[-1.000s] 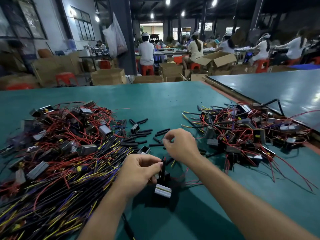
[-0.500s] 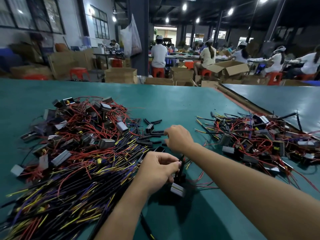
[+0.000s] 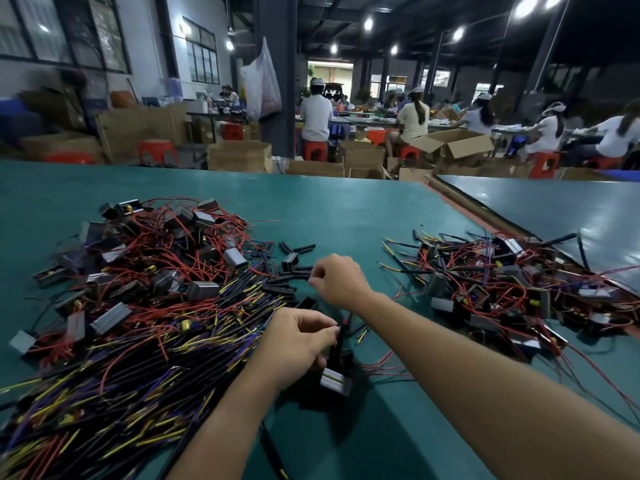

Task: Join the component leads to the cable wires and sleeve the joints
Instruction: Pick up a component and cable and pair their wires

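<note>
- The component (image 3: 335, 382), a small dark block with a pale band across its face, hangs just above the desk (image 3: 346, 209) near the front edge, between the two forearms.
- The left grip (image 3: 298, 344) holds the component from the left. Its fingers are curled and its thumb and fingertips pinch the dark wires (image 3: 341, 341) that rise from the block.
- Thin red leads (image 3: 381, 367) trail from the component to the right across the green surface.
- The right grip (image 3: 337, 280) hovers farther back, above the loose black sleeves (image 3: 294, 268). Its fingers are curled, with the thumb against the forefinger. I cannot tell whether anything is pinched between them.
- The sleeves lie scattered on the desk between the two heaps, some touching the left one.
- To the left, a heap of cable wires (image 3: 121, 375) spreads toward the near corner, black with yellow and purple ends.
- Behind it lies a tangle of grey-banded blocks with red leads (image 3: 156, 258).
- To the right, well apart from the hands, sits another pile of blocks and wires (image 3: 502, 285).
- A second desk (image 3: 571, 209) adjoins on the right.
- Beyond are cardboard boxes (image 3: 453, 143) and seated people (image 3: 315, 116) on red stools (image 3: 313, 150).
</note>
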